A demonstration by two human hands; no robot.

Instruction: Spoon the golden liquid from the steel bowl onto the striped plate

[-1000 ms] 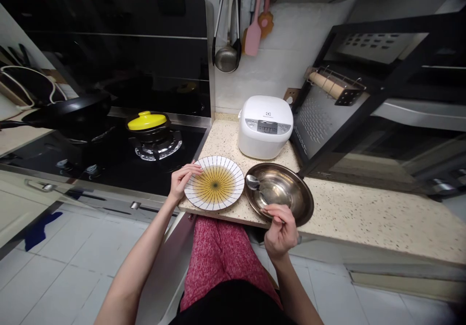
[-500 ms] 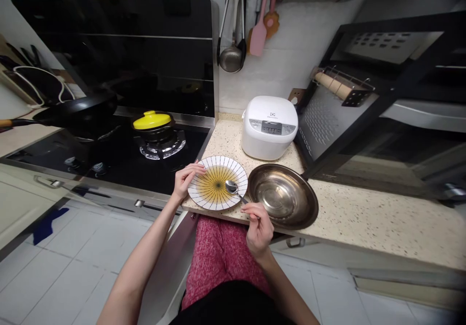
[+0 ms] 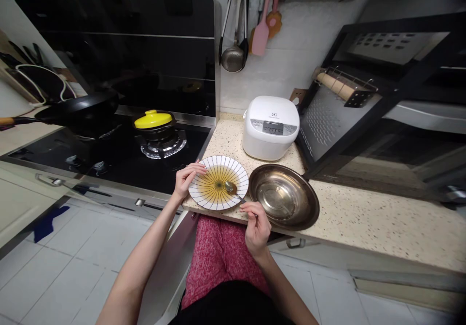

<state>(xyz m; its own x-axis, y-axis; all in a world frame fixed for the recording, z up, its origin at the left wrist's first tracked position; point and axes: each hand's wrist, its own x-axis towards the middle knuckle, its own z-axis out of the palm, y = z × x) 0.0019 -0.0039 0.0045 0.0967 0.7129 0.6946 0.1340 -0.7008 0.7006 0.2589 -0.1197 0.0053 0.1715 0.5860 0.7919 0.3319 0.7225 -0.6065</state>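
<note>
Plate (image 3: 215, 189) — one, left hand (image 3: 186, 181) on rim (image 3: 197, 199), grip unclear | spoon (image 3: 230, 187) — one, right hand (image 3: 257, 225) pinching handle (image 3: 239, 198) | one metal bowl (image 3: 278, 196)

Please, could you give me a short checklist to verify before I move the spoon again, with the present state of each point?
1. Right hand holds the spoon by its handle: ok.
2. Bowl of the spoon is over the plate, not the metal basin: ok.
3. Left hand is on the plate's left side: ok.
4. Spoon touches the plate's surface: cannot tell.
5. Metal basin stands well back from the counter's front edge: not ok, its rim reaches it.
</note>
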